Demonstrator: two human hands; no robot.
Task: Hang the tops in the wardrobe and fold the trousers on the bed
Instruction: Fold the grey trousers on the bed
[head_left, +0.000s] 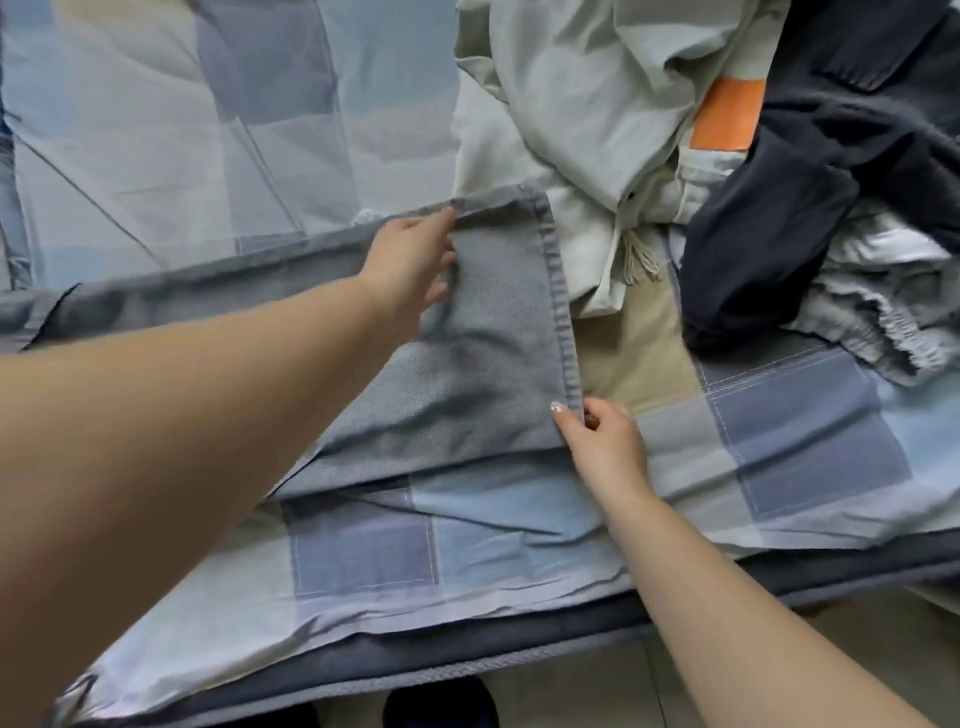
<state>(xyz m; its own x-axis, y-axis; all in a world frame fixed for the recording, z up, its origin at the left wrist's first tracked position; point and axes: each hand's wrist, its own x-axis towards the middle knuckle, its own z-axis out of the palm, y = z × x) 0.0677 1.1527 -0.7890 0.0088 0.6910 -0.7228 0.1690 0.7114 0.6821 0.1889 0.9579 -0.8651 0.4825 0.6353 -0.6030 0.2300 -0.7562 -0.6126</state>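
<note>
Grey-blue trousers (488, 364) lie flat across the bed (805, 441), a leg end with a stitched hem pointing right. My left hand (410, 265) rests at the far corner of that hem, its fingers touching the cloth. My right hand (602, 436) pinches the near corner of the hem between thumb and fingers. Both forearms reach in from the lower edge of the head view.
A heap of clothes fills the back right: a pale green-white garment (571, 104) with an orange patch (727, 114), a dark navy piece (831, 182), a grey elastic-waisted item (893, 312) and beige cloth (639, 353). The checked bedsheet's front edge (363, 670) borders the tiled floor (597, 691).
</note>
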